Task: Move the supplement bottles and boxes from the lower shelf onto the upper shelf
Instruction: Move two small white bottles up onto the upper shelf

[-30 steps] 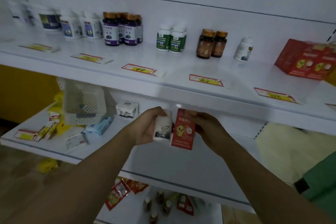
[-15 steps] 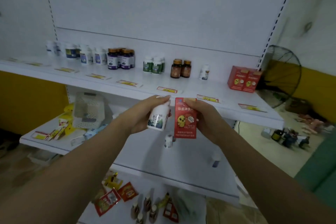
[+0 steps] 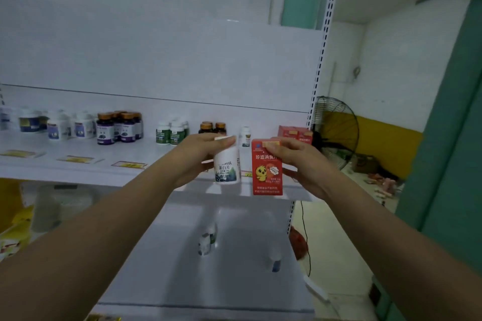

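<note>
1. White bottle (image 3: 227, 165): gripped by left hand (image 3: 198, 157), upright, level with upper shelf (image 3: 78, 172) edge.
2. Red box (image 3: 267, 168): pinched by right hand (image 3: 300, 164), beside the bottle.
3. Step: carrying up; next, set both down beside matching stock.

Dim, cool, violet-tinged light, brightest in the room (image 3: 386, 60) right of the right hand (image 3: 300, 164). Soft shadows lie on the lower shelf (image 3: 169, 263) under both hands. Print on the white bottle (image 3: 227, 167) and red box (image 3: 266, 172) is sharp; bottles (image 3: 57, 126) far left of the left hand (image 3: 198, 156) smear
</note>
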`<action>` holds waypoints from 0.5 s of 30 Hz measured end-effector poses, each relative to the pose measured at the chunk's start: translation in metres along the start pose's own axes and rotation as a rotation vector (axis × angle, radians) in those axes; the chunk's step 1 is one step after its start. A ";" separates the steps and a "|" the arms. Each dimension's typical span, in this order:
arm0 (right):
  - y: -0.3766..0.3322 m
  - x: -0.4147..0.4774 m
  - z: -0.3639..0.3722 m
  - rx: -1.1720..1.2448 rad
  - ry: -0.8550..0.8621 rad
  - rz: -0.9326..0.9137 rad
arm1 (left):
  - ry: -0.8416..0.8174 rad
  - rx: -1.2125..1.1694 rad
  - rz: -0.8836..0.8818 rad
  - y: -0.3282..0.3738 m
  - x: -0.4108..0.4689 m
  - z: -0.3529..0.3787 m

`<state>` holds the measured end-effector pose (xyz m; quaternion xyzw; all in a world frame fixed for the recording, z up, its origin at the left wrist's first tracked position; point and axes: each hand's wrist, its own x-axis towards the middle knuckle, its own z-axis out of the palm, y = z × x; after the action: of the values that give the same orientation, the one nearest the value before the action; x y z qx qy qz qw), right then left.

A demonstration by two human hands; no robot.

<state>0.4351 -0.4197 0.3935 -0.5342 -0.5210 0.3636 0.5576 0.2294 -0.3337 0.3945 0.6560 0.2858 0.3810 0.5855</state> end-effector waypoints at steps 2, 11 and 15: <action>0.005 0.011 -0.017 0.005 0.068 0.006 | 0.001 0.021 0.008 -0.003 0.016 0.004; 0.026 0.096 -0.103 -0.033 0.136 -0.020 | 0.095 0.088 0.029 -0.025 0.128 0.029; 0.040 0.152 -0.133 -0.065 0.137 -0.020 | 0.164 0.121 0.016 -0.031 0.181 0.041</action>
<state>0.5995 -0.2961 0.3993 -0.5706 -0.4984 0.3035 0.5778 0.3652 -0.2030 0.3932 0.6592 0.3502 0.4200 0.5162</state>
